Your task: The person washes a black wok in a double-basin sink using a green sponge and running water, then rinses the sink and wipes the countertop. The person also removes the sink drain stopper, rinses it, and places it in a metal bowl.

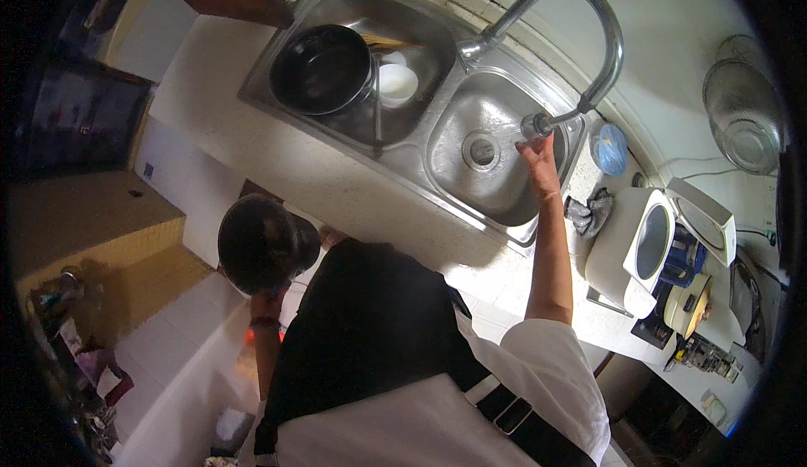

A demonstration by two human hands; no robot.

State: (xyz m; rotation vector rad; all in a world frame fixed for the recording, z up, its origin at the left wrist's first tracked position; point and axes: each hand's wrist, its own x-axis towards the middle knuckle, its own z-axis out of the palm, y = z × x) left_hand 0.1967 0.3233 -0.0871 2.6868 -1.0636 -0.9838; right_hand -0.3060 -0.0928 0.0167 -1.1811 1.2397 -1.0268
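My right hand is at the spray head of the curved chrome faucet, its fingers on the head's lower side. Thin streaks of water seem to leave the head towards the drain of the right steel sink basin. Low on my left, my left hand grips a dark, round, bucket-like container by its side, away from the counter's front edge. The container's mouth faces up towards me; its contents are too dark to tell.
The left basin holds a black pot, a white bowl and wooden sticks. Right of the sink are a grey cloth, a blue plastic bundle and a white appliance with its lid up. A metal strainer hangs on the wall.
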